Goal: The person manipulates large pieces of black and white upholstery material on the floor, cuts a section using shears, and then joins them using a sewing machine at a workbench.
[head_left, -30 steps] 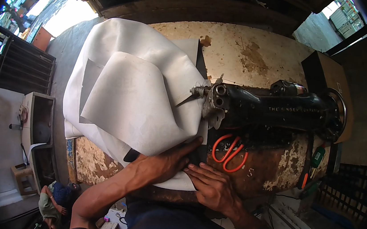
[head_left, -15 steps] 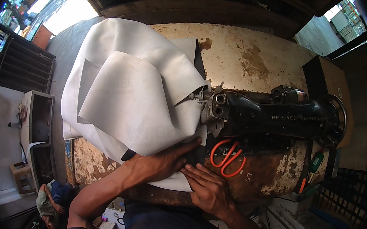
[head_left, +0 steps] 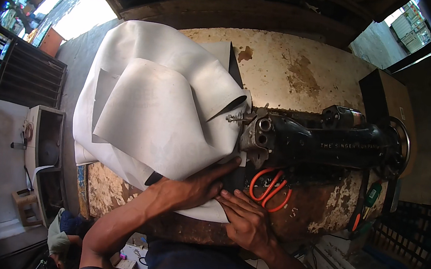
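Note:
A large folded white sheet (head_left: pixel 144 111) with a dark underside lies bunched on the worn table, reaching the head of a black sewing machine (head_left: pixel 330 145). My left hand (head_left: pixel 194 187) presses on the sheet just below the machine head, index finger stretched forward along its edge, other fingers curled in on the material. Beside it my right hand (head_left: pixel 245 219) lies with fingers extended side by side over a white corner and dark material (head_left: pixel 234 181). Orange-handled scissors (head_left: pixel 254 196) rest just beyond my right fingertips, under the front of the machine.
The worn bench (head_left: pixel 296 69) carries a dark cardboard box (head_left: pixel 387 95) at back right and green-handled tools (head_left: pixel 372 195) at right. A wooden structure (head_left: pixel 239 11) stands behind. At lower left are a grey cabinet (head_left: pixel 41 140), a small stool (head_left: pixel 26 206) and another person (head_left: pixel 60 239).
Both hands stay nearly in place. The machine appears slightly lower and further right, and the sheet's fold by its head shows more dark underside. The person at lower left has shifted.

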The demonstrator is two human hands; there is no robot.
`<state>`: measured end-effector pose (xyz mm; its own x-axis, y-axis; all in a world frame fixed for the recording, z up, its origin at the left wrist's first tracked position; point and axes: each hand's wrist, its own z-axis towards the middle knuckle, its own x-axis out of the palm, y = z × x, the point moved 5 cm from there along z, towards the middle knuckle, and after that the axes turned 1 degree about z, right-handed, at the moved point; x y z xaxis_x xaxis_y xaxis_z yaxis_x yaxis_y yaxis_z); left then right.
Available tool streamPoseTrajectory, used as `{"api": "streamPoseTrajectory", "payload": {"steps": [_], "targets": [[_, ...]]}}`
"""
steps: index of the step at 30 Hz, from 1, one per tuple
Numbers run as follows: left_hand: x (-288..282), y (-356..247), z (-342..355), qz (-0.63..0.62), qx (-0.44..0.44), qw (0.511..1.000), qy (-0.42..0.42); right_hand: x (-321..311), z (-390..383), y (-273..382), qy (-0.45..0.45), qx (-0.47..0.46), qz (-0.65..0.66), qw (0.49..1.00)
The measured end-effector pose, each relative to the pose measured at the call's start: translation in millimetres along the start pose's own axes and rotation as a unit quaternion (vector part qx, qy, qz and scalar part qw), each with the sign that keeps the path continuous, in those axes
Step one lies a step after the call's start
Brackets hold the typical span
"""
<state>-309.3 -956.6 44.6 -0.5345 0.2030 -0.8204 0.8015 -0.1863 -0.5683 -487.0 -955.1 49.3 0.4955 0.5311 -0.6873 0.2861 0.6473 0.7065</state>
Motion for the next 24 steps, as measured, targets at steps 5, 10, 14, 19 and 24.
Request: {"api": "streamPoseTrajectory", "payload": {"steps": [5,10,14,19,24], "targets": [[-1.9,1.9,1.6,0.002,0.024,0.999,-0.026,0.1,2.4,-2.7,-0.002,0.002,-0.001,1.000],[-6.6,4.5,4.0,-0.003,0.049,0.999,-0.013,4.6,5.0,-7.4,-0.001,-0.002,0.001,1.000],[-8.3,4.7,4.8,0.006,0.060,0.998,-0.020,3.5,7.3,-5.7,-0.008,0.008,0.005,1.000],[-6.8,9.0,6.2,0.005,0.051,0.999,0.006,5.1,8.1,-4.9,-0.016,0.007,0.006,1.000],[-7.7,10.7,6.8,0.000,0.059,0.998,0.001,3.7,11.1,-5.8,-0.009,0.007,0.004,1.000]]}}
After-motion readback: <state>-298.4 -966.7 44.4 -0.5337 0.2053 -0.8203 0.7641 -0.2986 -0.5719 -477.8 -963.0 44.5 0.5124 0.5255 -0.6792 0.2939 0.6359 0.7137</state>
